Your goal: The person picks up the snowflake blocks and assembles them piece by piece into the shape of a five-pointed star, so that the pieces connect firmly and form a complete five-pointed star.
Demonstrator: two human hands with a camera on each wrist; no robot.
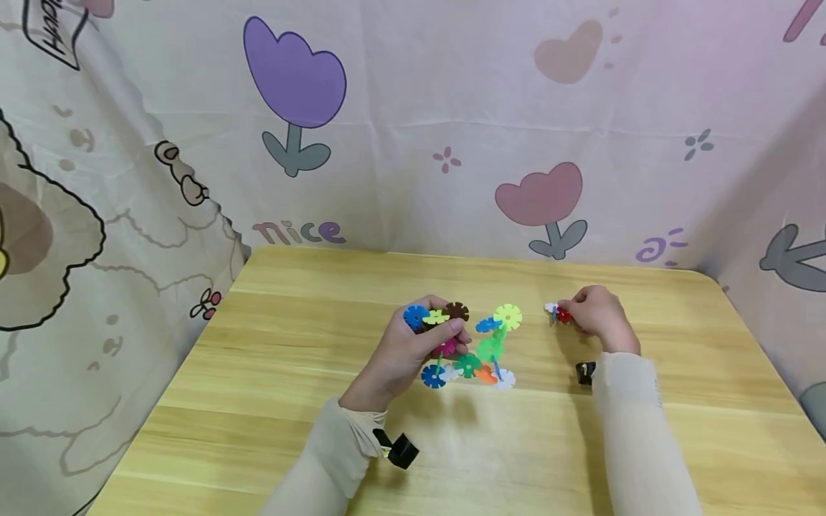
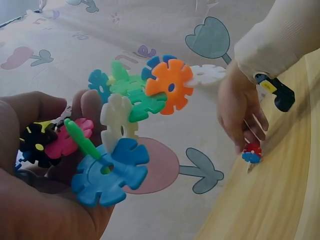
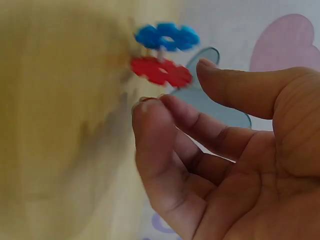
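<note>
Your left hand (image 1: 413, 351) grips one end of a cluster of snowflake discs (image 1: 467, 344), fingers curled round the blue, yellow and brown pieces at its upper left, above the middle of the wooden table (image 1: 258, 401). The cluster spreads to the right of your palm: a yellow-green disc (image 1: 508, 316) stands at the top, and a green disc (image 1: 467, 365), an orange one and a white one sit low, at or just above the tabletop. From the left wrist, the same cluster fans out from your fingers (image 2: 87, 107), with a large blue disc (image 2: 110, 172) nearest the camera, a pink one (image 2: 70, 137) beside it, a cream one above, and an orange disc (image 2: 170, 86) at the far tip.

Your right hand (image 1: 596, 315) rests well to the right of the cluster, fingers bent over a small piece (image 1: 560, 313) made of a red disc and a blue disc joined together, which stands on the table. From the right wrist, the red disc (image 3: 161, 71) and blue disc (image 3: 167, 36) sit just beyond your thumb (image 3: 240, 85) and forefinger, which are curved and parted; whether they touch the piece cannot be told, as the view is blurred. From the left wrist, the little piece (image 2: 251, 153) stands just under your fingertips. A flower-print cloth (image 1: 452, 107) hangs behind the table.
</note>
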